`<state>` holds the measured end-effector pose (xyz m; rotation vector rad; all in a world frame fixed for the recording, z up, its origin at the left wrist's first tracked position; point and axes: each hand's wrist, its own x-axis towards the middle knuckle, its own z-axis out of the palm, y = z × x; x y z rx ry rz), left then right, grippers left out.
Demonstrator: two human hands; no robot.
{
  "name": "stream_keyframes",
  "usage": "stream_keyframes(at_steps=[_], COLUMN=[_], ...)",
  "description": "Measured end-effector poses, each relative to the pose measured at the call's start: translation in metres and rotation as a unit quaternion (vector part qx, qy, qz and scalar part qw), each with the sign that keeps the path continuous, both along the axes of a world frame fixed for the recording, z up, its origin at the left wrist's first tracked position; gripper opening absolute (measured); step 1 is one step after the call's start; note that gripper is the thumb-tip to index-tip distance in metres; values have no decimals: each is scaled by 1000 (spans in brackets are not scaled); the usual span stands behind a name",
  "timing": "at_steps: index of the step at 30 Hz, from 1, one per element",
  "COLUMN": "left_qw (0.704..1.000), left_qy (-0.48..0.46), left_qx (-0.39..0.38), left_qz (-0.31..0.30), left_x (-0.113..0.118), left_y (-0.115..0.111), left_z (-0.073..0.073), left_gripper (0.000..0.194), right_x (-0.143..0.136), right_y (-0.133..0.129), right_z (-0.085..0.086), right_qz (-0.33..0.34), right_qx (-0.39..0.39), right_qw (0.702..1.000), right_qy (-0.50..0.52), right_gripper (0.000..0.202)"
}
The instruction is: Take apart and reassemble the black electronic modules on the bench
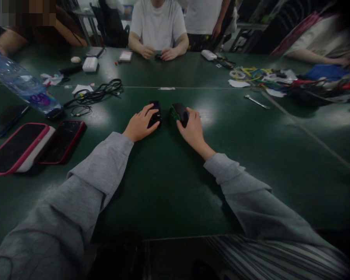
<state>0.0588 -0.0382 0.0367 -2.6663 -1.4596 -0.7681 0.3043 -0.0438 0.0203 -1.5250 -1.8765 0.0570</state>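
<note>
In the head view, my left hand (141,122) is closed round a small black device (155,113) resting on the dark green table (169,186). To its right, my right hand (192,128) grips a black box-like part (180,111) whose left side shows green, like a circuit board. A short gap separates the two objects. My fingers partly cover both of them, so their full shapes are hidden.
Phones (64,142) and a tilted water bottle (26,83) stand at the left, near black cables (102,93). A wrench (256,102) and tangled wires (280,79) lie at the right. Across the table sits a person in a white shirt (157,25).
</note>
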Motion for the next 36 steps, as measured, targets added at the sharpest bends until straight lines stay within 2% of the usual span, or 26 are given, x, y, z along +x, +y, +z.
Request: stream_keyframes(at_steps=[3, 7, 10, 13, 19, 23, 26, 30, 36], left_qw=[1000, 1000, 1000, 1000, 1000, 1000, 1000, 1000, 1000], left_qy=[0, -1, 0, -2, -7, -9, -10, -8, -6], left_qx=[-2, -4, -3, 0, 0, -1, 4, 8, 7], left_qz=[-3, -3, -2, -4, -5, -6, -7, -6, -5], left_x=[0, -1, -1, -1, -1, -1, -1, 0, -1], left_y=[0, 1, 1, 0, 1, 1, 1, 2, 2], left_z=[0, -1, -1, -1, -1, -2, -3, -3, -4], left_gripper=[52, 52, 52, 52, 51, 52, 51, 51, 52], right_x=[3, 4, 3, 0, -6, -9, -9, -8, -6], right_y=[5, 5, 1, -4, -10, -12, -12, -10, -7], right_z=[-4, -2, 2, 7, 12, 12, 11, 8, 4], right_qz=[1, -3, -1, 11, 31, 69, 78, 59, 50], right_qx=[-34, -48, -17, 9, 4, 2, -3, -8, 0], right_qw=[998, 995, 998, 1000, 995, 989, 988, 993, 995], right_qy=[61, 87, 52, -27, -99, -133, -134, -104, -89], right_gripper=[65, 61, 64, 69, 69, 67, 63, 60, 63])
